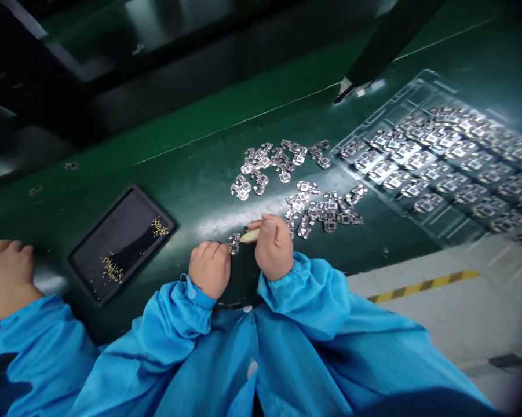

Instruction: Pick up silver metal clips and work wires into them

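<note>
My left hand (209,269) pinches a small stamped metal part (234,244) at its fingertips, close to the pale tip of my right hand's tool. My right hand (273,246) holds a cream-coloured stick (249,235), its end pointing at that part. Two loose heaps of similar silvery metal parts (278,159) lie on the green mat (191,191), the nearer heap (325,211) just beyond my right hand. Both my sleeves are blue and elasticated.
A clear plastic tray (434,162) of silvery parts in rows lies at the right. A black tray (121,243) holds thin dark strands with gold ends. A co-worker's hand (6,272) in a blue sleeve rests at the far left. Yellow-black tape (423,286) marks the floor.
</note>
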The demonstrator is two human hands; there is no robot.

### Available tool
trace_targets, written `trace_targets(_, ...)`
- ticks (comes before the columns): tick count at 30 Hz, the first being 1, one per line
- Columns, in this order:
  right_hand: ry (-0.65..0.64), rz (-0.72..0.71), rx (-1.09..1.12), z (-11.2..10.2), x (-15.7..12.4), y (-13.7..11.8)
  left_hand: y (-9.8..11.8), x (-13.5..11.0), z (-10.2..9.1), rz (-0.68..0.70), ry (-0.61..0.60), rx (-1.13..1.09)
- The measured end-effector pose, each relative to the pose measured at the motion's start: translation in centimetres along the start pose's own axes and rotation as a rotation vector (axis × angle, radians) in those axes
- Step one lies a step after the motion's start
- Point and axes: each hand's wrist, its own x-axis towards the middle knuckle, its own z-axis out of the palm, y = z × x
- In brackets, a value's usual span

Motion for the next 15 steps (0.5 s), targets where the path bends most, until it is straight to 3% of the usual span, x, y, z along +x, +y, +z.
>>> trace_targets(15, -0.002, -0.237, -0.146, -0.47, -0.59, 0.01, -0.03, 0.21, -0.05, -0.001, -0.040, 0.006)
